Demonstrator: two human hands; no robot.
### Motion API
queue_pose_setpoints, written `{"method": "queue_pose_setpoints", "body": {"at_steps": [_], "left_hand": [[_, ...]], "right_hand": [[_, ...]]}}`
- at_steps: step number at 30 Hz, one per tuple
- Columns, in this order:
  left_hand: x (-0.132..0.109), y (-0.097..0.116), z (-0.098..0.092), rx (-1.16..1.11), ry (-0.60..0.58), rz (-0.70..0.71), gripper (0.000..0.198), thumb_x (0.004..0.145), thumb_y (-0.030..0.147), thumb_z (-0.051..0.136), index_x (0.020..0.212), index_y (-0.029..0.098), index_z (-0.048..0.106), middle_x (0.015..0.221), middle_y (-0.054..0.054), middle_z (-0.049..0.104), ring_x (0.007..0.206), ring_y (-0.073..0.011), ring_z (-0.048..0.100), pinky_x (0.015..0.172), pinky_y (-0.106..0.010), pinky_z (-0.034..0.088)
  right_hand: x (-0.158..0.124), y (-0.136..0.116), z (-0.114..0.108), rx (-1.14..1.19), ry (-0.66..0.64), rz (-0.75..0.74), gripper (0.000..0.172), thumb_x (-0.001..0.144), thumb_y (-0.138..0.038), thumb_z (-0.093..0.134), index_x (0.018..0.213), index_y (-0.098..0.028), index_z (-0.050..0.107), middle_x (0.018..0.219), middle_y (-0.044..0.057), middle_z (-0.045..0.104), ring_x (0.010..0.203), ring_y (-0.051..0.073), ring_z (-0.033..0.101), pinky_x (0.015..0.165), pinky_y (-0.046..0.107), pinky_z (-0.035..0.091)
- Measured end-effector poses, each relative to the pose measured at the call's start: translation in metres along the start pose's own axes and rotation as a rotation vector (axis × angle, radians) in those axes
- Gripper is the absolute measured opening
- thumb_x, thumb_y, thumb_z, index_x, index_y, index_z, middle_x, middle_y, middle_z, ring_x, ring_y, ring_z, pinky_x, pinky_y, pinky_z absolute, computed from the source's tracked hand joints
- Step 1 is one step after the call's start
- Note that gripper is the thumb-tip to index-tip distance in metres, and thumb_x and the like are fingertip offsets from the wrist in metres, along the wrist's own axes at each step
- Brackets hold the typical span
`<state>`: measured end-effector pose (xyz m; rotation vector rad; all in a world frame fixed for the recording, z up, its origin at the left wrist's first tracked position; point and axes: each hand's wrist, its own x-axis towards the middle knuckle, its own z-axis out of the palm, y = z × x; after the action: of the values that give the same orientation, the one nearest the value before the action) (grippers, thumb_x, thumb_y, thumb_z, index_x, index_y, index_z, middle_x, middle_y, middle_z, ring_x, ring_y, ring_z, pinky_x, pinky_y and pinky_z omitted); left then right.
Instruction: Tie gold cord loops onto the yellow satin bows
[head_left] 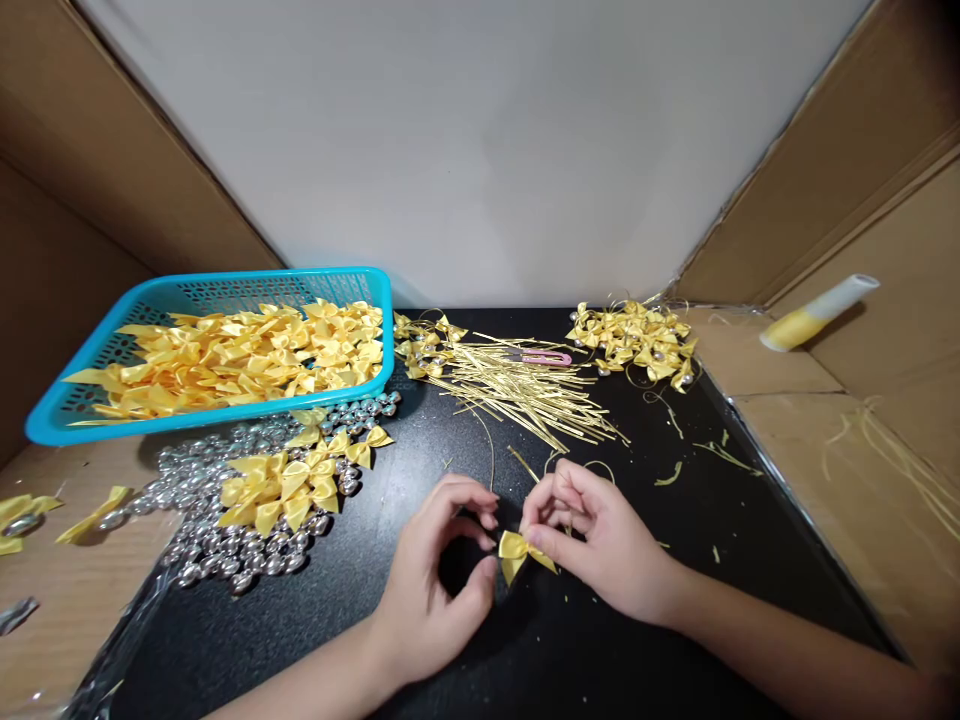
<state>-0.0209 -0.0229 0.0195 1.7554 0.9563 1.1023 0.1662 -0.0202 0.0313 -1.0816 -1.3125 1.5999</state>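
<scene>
Between thumb and fingers, my right hand (592, 535) pinches a yellow satin ribbon bow (516, 553) low over the black mat. A gold cord (523, 463) sticks out above those fingers, and thin loops of it curve behind them. Just left of the bow is my left hand (442, 570), its fingers curved and thumb apart, with a gap between them and nothing visible inside. A thin strand (491, 440) arcs up from near its fingertips; whether they touch it I cannot tell.
A blue basket (389, 340) of yellow bows stands back left, beside silver beads (247, 560) topped with loose bows (281, 487). Gold cord lengths (525, 390) with pink snips (546, 357) lie centrally. Beaded bows (637, 340) are heaped back right, near a yellow-white tube (817, 313).
</scene>
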Motion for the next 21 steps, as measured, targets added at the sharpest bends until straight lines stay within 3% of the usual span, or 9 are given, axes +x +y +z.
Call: {"method": "queue_pose_setpoints", "body": {"at_steps": [2, 4, 6, 12, 16, 21], "left_hand": [[0.0026, 0.0019, 0.002, -0.066, -0.077, -0.139, 0.016, 0.08, 0.017, 0.064, 0.096, 0.018, 0.06, 0.077, -0.003, 0.061, 0.064, -0.0145, 0.059, 0.053, -0.022, 0.052], [0.0044, 0.0028, 0.0025, -0.036, -0.124, -0.178, 0.003, 0.081, 0.017, 0.066, 0.082, 0.017, 0.063, 0.069, -0.002, 0.063, 0.058, -0.0125, 0.058, 0.05, -0.02, 0.049], [0.0049, 0.0028, 0.0014, 0.017, -0.124, -0.101, 0.007, 0.082, 0.012, 0.064, 0.076, 0.016, 0.066, 0.07, -0.004, 0.067, 0.06, -0.0132, 0.062, 0.053, -0.02, 0.05], [0.0012, -0.0004, -0.0038, 0.117, -0.101, 0.228, 0.021, 0.079, -0.002, 0.061, 0.084, 0.017, 0.069, 0.082, -0.007, 0.071, 0.074, -0.015, 0.069, 0.069, -0.022, 0.055], [-0.002, -0.0041, -0.0045, 0.135, -0.129, 0.305, 0.022, 0.081, -0.002, 0.059, 0.086, 0.017, 0.068, 0.087, -0.008, 0.07, 0.08, -0.0171, 0.069, 0.072, -0.024, 0.056], [-0.0017, -0.0047, -0.0059, 0.127, -0.154, 0.399, 0.02, 0.084, 0.001, 0.059, 0.089, 0.018, 0.068, 0.085, -0.007, 0.071, 0.078, -0.0182, 0.066, 0.071, -0.029, 0.054]], "right_hand": [[-0.0011, 0.0013, 0.0014, -0.082, 0.035, -0.104, 0.038, 0.078, -0.017, 0.065, 0.069, -0.024, 0.028, 0.078, 0.0, 0.064, 0.07, 0.012, 0.06, 0.068, 0.028, 0.05], [-0.0014, 0.0025, 0.0022, -0.132, 0.06, -0.154, 0.037, 0.077, -0.016, 0.064, 0.068, -0.024, 0.028, 0.077, 0.0, 0.065, 0.07, 0.013, 0.06, 0.069, 0.03, 0.051], [-0.0012, 0.0025, 0.0024, -0.117, 0.078, -0.122, 0.038, 0.076, -0.017, 0.064, 0.068, -0.024, 0.028, 0.075, 0.0, 0.064, 0.069, 0.013, 0.061, 0.068, 0.029, 0.052], [-0.0006, -0.0022, 0.0026, -0.057, 0.075, 0.017, 0.041, 0.073, -0.017, 0.067, 0.069, -0.024, 0.027, 0.074, -0.002, 0.062, 0.065, 0.011, 0.059, 0.063, 0.026, 0.052], [-0.0008, -0.0038, 0.003, -0.046, 0.07, 0.019, 0.038, 0.071, -0.013, 0.067, 0.067, -0.023, 0.03, 0.072, -0.003, 0.061, 0.067, 0.011, 0.058, 0.066, 0.026, 0.051], [0.0014, -0.0063, 0.0013, 0.121, 0.035, 0.194, 0.044, 0.064, -0.012, 0.075, 0.067, -0.021, 0.032, 0.069, -0.006, 0.061, 0.054, 0.005, 0.05, 0.053, 0.019, 0.043]]}}
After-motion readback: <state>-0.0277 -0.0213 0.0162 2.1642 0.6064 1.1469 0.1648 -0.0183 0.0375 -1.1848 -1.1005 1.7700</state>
